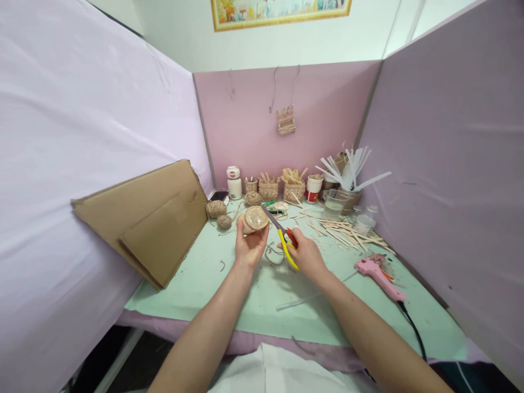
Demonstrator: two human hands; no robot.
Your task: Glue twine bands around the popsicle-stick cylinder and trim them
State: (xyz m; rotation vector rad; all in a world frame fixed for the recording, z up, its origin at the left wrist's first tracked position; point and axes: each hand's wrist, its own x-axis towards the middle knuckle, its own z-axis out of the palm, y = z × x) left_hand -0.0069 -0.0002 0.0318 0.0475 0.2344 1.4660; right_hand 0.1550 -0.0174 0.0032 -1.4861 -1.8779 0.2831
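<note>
My left hand (250, 246) is wrapped round a small round tan cup (256, 218), tilted so that a pale, shiny round end faces up. What the cup is made of is hard to tell. In my right hand (308, 252) is a pair of scissors (288, 248) with yellow and orange handles, its blades pointing up and left beside the cup's rim. Whether the blades touch the cup I cannot tell. A loose length of twine (274, 254) lies on the table between my hands.
Twine balls (216, 209), craft-stick baskets (293, 191) and a white bottle (234, 184) stand at the back. Loose wooden sticks (347, 233) and a pink glue gun (380, 279) lie right, near a water jug (334, 204). Cardboard (164, 229) leans left. A clear glue stick (298, 302) lies in front.
</note>
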